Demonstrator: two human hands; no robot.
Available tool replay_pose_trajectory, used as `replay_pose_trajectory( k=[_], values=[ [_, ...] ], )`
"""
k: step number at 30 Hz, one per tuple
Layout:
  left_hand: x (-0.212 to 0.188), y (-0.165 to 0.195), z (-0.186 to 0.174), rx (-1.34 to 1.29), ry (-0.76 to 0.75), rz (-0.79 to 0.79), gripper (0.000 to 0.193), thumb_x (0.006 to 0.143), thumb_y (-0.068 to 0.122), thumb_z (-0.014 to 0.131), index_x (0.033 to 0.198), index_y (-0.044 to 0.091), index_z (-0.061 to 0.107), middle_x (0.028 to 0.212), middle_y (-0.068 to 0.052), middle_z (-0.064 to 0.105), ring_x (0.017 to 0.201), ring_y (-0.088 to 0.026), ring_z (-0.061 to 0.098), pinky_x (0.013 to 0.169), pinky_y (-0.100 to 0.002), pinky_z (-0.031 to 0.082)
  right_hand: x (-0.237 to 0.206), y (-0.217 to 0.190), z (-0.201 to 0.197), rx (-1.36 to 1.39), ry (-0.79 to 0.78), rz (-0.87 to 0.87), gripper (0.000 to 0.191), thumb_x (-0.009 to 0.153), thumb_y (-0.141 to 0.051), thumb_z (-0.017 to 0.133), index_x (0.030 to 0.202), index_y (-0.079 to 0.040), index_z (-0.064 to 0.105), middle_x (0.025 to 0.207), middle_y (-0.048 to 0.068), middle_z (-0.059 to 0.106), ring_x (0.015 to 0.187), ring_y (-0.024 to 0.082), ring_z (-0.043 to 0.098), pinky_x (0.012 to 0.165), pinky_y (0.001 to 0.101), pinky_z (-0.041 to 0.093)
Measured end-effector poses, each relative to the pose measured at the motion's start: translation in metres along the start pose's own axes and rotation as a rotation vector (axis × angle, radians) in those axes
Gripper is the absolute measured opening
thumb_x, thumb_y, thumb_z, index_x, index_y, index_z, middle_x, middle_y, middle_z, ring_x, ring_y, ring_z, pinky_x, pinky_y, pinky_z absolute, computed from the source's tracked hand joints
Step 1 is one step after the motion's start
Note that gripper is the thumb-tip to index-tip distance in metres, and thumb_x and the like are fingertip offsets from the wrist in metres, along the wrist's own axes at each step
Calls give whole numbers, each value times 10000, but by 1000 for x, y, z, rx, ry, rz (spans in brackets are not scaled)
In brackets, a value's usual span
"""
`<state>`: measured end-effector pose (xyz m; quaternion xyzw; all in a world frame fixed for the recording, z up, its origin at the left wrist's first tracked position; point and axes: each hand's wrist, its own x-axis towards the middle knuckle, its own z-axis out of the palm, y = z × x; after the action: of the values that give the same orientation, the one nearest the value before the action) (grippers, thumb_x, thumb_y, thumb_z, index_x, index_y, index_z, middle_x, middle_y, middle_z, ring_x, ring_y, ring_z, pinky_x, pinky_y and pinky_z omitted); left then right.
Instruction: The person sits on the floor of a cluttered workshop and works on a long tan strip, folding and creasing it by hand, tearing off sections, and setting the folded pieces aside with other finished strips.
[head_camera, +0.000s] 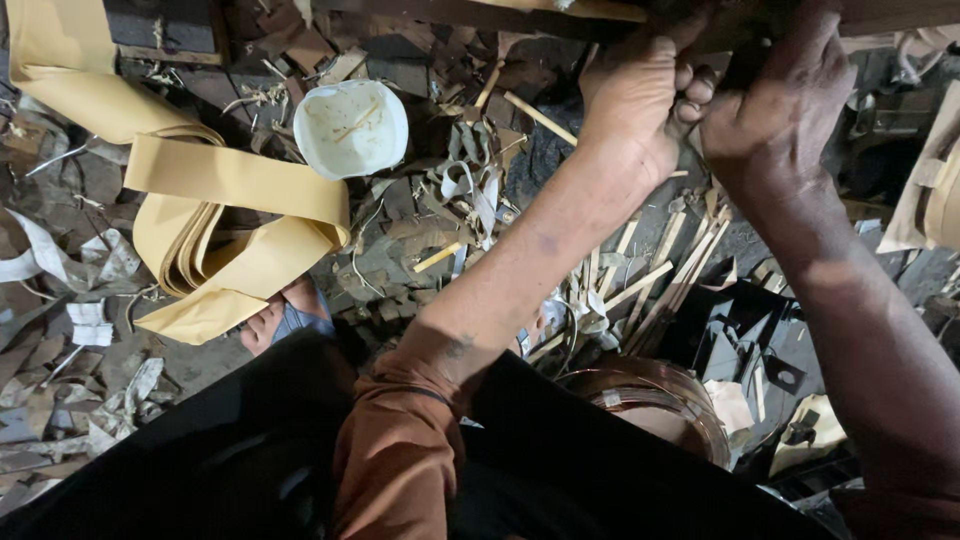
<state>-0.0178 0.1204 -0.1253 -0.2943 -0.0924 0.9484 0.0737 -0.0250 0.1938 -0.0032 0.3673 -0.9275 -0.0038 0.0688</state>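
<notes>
Both of my hands are raised to a wooden bar (880, 15) along the top edge of the view. My left hand (632, 105), on an arm with an orange sleeve pushed up, has its fingers curled shut. My right hand (775, 115) is closed right beside it, knuckles toward me. Between the two sets of fingertips is a small dark piece (738, 62), pinched from both sides. Most of it is hidden by the fingers, so I cannot tell what it is.
Far below lies a floor littered with scraps. On it are a white bowl (350, 128), folded yellow paper bands (235, 215), thin wooden sticks (650, 285), black cut pieces (760, 350) and a shiny copper-coloured round coil (660, 400). My sandalled foot (285, 322) shows beside my dark trousers.
</notes>
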Motion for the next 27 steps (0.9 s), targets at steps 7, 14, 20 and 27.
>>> replay_pose_trajectory(
  k=[7, 14, 20, 27],
  values=[
    [-27, -1, 8, 422, -173, 526, 138, 890, 65, 745, 943, -51, 692, 759, -157, 699, 508, -208, 616, 473, -336, 510, 3, -4, -2, 203, -111, 91, 541, 955, -54, 677, 1394, 67, 385, 1221, 288, 565, 1112, 499, 536, 906, 586, 417],
    [-29, 31, 8, 215, 53, 141, 170, 879, 223, 721, 857, 64, 663, 651, -64, 607, 508, -184, 625, 439, -295, 471, -11, 23, 24, -65, -93, 61, 849, 835, -63, 646, 1545, 104, 212, 1413, 306, 491, 1252, 486, 496, 1060, 543, 388],
    [14, 8, 7, -44, -93, 66, 210, 855, 173, 797, 837, 154, 589, 680, 34, 550, 556, -121, 565, 461, -253, 437, -21, 32, 23, -26, -163, 34, 816, 864, 1, 577, 1592, 37, 212, 1387, 274, 519, 1233, 465, 502, 1086, 539, 367],
    [-11, 9, -19, 43, -150, 49, 272, 981, 224, 623, 1126, 4, 686, 687, -85, 623, 529, -162, 591, 436, -220, 393, -22, 37, 21, 22, -122, -51, 878, 874, 35, 516, 1627, 58, 65, 1444, 280, 501, 1254, 436, 492, 1236, 533, 342]
  ],
)
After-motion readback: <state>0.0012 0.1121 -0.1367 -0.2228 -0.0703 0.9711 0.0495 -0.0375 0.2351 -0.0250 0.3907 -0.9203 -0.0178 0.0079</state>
